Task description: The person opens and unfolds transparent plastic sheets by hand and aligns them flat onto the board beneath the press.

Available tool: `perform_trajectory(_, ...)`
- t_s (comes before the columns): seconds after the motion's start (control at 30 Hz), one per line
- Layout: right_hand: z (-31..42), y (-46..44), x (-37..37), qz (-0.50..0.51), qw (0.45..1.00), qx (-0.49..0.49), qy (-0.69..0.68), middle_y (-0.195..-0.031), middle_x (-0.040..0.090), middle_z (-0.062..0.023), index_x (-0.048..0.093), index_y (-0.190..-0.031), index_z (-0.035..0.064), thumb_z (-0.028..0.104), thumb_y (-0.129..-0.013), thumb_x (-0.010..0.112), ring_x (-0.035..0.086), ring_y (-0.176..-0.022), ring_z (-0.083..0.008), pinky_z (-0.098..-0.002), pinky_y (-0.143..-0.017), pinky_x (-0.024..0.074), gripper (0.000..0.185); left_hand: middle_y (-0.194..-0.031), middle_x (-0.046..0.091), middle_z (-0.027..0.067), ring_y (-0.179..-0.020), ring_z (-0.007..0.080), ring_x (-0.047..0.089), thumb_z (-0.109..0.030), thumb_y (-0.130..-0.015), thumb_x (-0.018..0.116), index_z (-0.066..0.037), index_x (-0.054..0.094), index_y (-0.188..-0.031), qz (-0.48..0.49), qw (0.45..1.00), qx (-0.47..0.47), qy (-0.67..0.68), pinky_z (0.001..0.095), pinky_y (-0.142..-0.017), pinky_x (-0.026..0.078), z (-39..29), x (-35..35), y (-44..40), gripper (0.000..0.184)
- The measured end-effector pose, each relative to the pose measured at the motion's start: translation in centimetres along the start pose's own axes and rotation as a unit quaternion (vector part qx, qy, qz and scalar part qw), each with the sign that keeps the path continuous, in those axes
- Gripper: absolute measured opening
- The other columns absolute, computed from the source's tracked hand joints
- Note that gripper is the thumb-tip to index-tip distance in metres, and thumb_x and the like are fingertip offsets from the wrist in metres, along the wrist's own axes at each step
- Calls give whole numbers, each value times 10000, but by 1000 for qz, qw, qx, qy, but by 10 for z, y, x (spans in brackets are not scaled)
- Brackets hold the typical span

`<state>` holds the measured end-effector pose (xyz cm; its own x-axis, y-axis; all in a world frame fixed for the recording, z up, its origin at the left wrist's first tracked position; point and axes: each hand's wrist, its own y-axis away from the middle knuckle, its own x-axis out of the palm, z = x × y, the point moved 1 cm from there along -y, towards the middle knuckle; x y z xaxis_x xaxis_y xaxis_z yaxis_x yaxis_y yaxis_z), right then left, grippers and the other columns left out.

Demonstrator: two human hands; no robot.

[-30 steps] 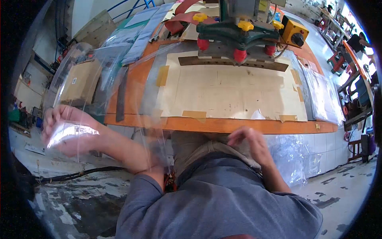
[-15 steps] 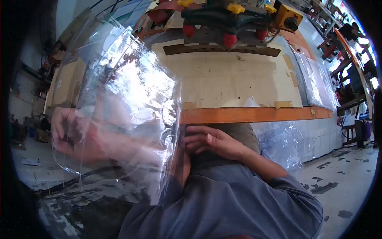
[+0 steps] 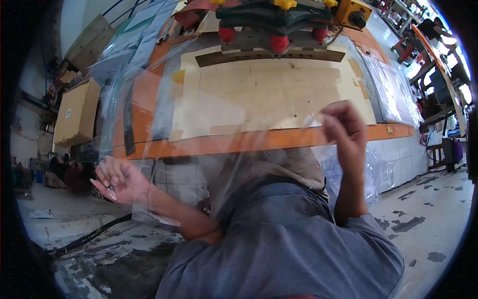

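Observation:
On the left, my left hand (image 3: 122,180) has its fingers curled on the edge of a clear plastic sheet (image 3: 194,149). The sheet hangs blurred and see-through across the front of the table, over my left forearm. My right hand (image 3: 346,127) is raised above the table's right front edge, thumb and fingers pinched together. Close by its fingertips is a small white scrap (image 3: 311,120) over the pale board (image 3: 269,94); I cannot tell whether the fingers touch it. Motion blurs the right hand.
Behind the board stands a green press frame (image 3: 276,22) with red and yellow knobs and a yellow switch box (image 3: 352,14). Plastic sheets (image 3: 391,92) lie at the table's right. A cardboard box (image 3: 77,113) stands left. Crumpled plastic (image 3: 381,172) is below the right edge.
The clear sheet has swung away from the camera and lower, uncovering the table's left side. My right hand has risen from my lap to the board's right front edge.

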<state>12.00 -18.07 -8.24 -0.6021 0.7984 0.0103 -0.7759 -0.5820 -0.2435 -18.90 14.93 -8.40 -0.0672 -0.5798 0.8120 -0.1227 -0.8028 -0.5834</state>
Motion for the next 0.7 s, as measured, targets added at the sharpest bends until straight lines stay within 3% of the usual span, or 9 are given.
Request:
perform_trajectory(0.07, 12, -9, -32, -19, 998, -15, -58, -784, 596, 20, 672, -1048, 20, 91, -963, 663, 513, -668, -32, -183, -593, 368, 111, -702, 371, 3, -644, 129, 418, -130, -1014, 651, -107, 418, -737, 33, 998, -37, -23, 269, -591, 381, -5, -17, 10, 363)
perform_trajectory(0.2, 25, -24, -58, -88, 994, -50, -48, -724, 546, 36, 672, -1021, 4, 153, -975, 666, 475, -643, -36, -200, -574, 314, 156, -714, 357, 17, -687, 146, 410, -159, -1033, 625, -120, 381, -755, 0, 988, -146, -42, 291, -647, 397, -5, -46, 30, 372)
perform_trajectory(0.33, 41, -37, -59, -99, 988, -93, -76, -725, 540, 32, 672, -1023, -8, 197, -984, 672, 444, -624, -45, -211, -580, 308, 208, -737, 416, 21, -714, 157, 446, -258, -1084, 541, -93, 444, -784, 40, 941, -143, -305, 309, -686, 422, -22, -68, 44, 356)
perform_trajectory(0.4, 48, -42, -55, -95, 986, -101, -88, -720, 541, 30, 675, -1039, -2, 192, -986, 672, 453, -611, -49, -207, -580, 313, 202, -837, 564, 60, -794, 163, 539, -265, -1076, 579, -37, 562, -890, -45, 800, -160, -577, 312, -754, 465, -30, -70, 44, 295)
perform_trajectory(0.43, 54, -45, -50, -88, 987, -89, -101, -719, 545, 29, 675, -1063, 4, 192, -988, 671, 457, -606, -48, -205, -578, 314, 203, -988, 655, 93, -904, 166, 607, -225, -1054, 635, -7, 634, -1053, -62, 755, -192, -624, 324, -822, 489, -35, -69, 40, 218)
perform_trajectory(0.47, 58, -47, -45, -80, 987, -76, -114, -718, 549, 27, 674, -1087, 10, 192, -990, 669, 461, -601, -48, -203, -576, 314, 206, -988, 655, 93, -904, 166, 607, -225, -1054, 635, -7, 634, -1053, -62, 753, -189, -628, 324, -822, 489, -37, -68, 39, 218)
perform_trajectory(0.57, 66, -56, -35, -13, 987, -86, -137, -726, 586, 4, 664, -1152, 21, 182, -1010, 645, 555, -633, -74, -211, -606, 420, 216, -1181, 689, 97, -1068, 185, 634, -157, -1007, 698, -34, 650, -1160, -18, 498, -107, -860, 359, -936, 492, -10, -16, 26, 202)
perform_trajectory(0.6, 71, -57, -27, 26, 989, -87, -119, -730, 599, -5, 661, -1167, 19, 176, -1019, 634, 586, -648, -87, -221, -624, 462, 217, -1181, 689, 97, -1068, 185, 634, -157, -1007, 698, -34, 650, -1160, -13, 499, -109, -860, 359, -936, 492, 3, 3, 24, 202)
perform_trajectory(0.7, 70, -70, -6, 117, 977, -84, -159, -847, 669, -30, 658, -1163, 2, 181, -1036, 638, 690, -767, -131, -265, -738, 556, 221, -1287, 679, 117, -1196, 231, 618, -252, -969, 741, -39, 657, -1194, 208, 605, -85, -764, 393, -1046, 455, 58, 45, 39, 321)
